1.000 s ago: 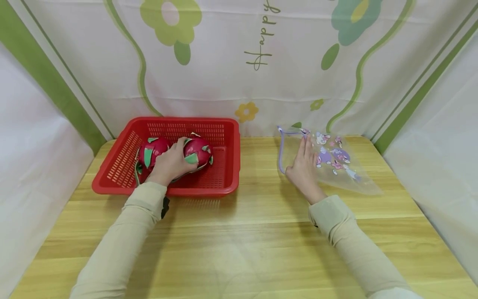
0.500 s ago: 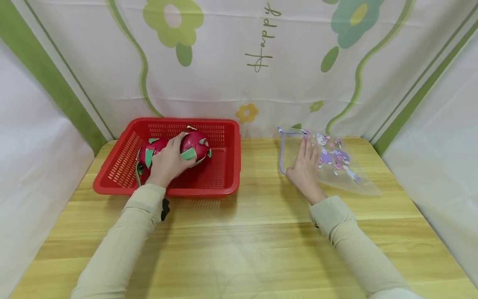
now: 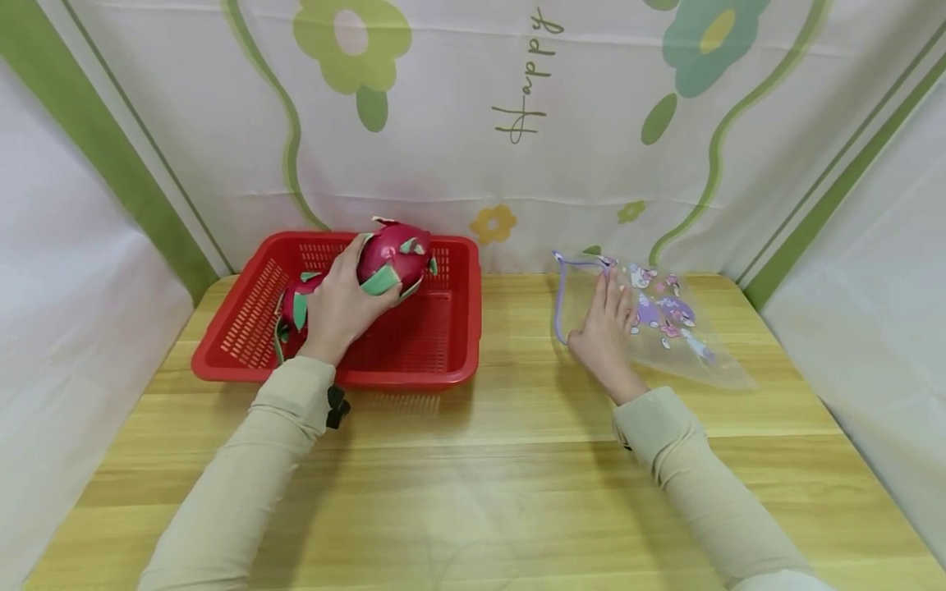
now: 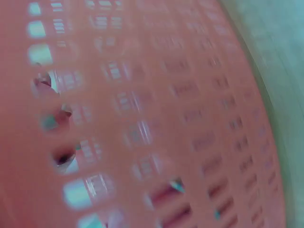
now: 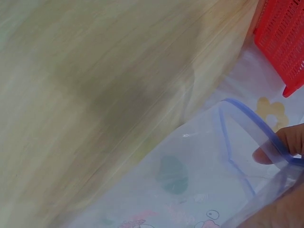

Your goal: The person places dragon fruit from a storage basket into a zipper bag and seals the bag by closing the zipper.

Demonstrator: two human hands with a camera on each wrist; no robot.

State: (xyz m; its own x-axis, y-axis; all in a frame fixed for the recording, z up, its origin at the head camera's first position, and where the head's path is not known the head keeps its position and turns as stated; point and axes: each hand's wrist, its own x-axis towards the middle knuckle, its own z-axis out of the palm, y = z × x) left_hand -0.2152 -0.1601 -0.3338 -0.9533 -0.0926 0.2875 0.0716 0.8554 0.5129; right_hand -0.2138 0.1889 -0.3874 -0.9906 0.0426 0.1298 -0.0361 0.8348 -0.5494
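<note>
My left hand [image 3: 343, 304] grips a dragon fruit [image 3: 395, 250] with green-tipped scales, its top now above the far rim of the red basket [image 3: 473, 328]. Another dragon fruit [image 3: 299, 308] lies in the basket's left part, half hidden behind that hand. To the right, my right hand [image 3: 608, 336] holds a clear zip bag [image 3: 709, 353] near its mouth, fingers stretched over the top. A fingertip [image 5: 263, 156] reaches past the bag's purple zip edge [image 5: 247, 114] in the right wrist view. The left wrist view shows mostly the blurred slotted basket wall [image 4: 180, 114].
A wooden table [image 3: 473, 492] carries basket and bag, with bare wood between them. Behind it hangs a white curtain [image 3: 443, 148] with flower prints. White cloth [image 3: 887, 287] also encloses the sides.
My left hand has raised the dragon fruit from the basket's bottom, up and slightly away from the other fruit. The right hand and bag have stayed in place.
</note>
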